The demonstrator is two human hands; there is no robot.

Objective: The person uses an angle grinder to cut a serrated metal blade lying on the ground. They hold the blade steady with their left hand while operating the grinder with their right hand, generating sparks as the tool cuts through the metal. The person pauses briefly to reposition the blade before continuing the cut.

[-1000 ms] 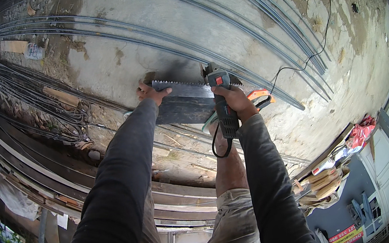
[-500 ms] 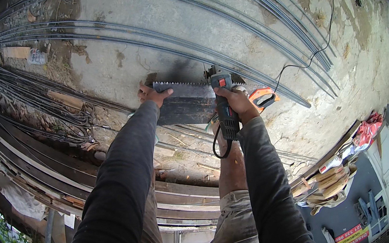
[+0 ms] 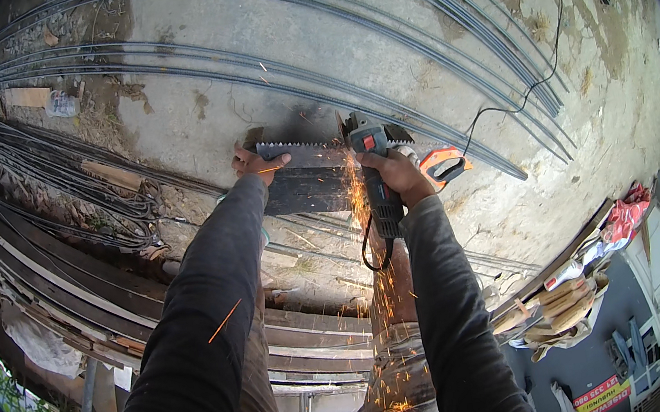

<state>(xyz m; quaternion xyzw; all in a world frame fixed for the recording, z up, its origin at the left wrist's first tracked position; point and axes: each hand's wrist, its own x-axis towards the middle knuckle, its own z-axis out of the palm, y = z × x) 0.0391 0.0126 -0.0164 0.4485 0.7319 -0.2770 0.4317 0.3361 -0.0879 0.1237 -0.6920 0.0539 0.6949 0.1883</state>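
Observation:
My right hand [image 3: 396, 171] is wrapped round the body of a grey and black angle grinder [image 3: 382, 204]. The grinder's disc meets the toothed edge of a hand saw blade [image 3: 303, 155], and orange sparks [image 3: 356, 186] stream from there down toward my leg. At the blade's far left end, my left hand [image 3: 257, 164] grips it, thumb on top. The saw's orange handle [image 3: 447, 165] sticks out to the right of the grinder. Beneath the blade lies a dark board [image 3: 303, 190]. The grinder hides part of the blade.
Long steel rods [image 3: 409, 44] lie across the concrete ahead. A black power cord [image 3: 516, 111] runs over them to the far right. Bundled thin bars [image 3: 70, 168] and stacked planks [image 3: 67, 279] lie at left. Gloves and cloths [image 3: 569, 307] rest on a ledge at right.
Sparks now fly from the disc, where almost none showed before. The grinder has shifted slightly left along the blade. My left hand still grips the blade's end.

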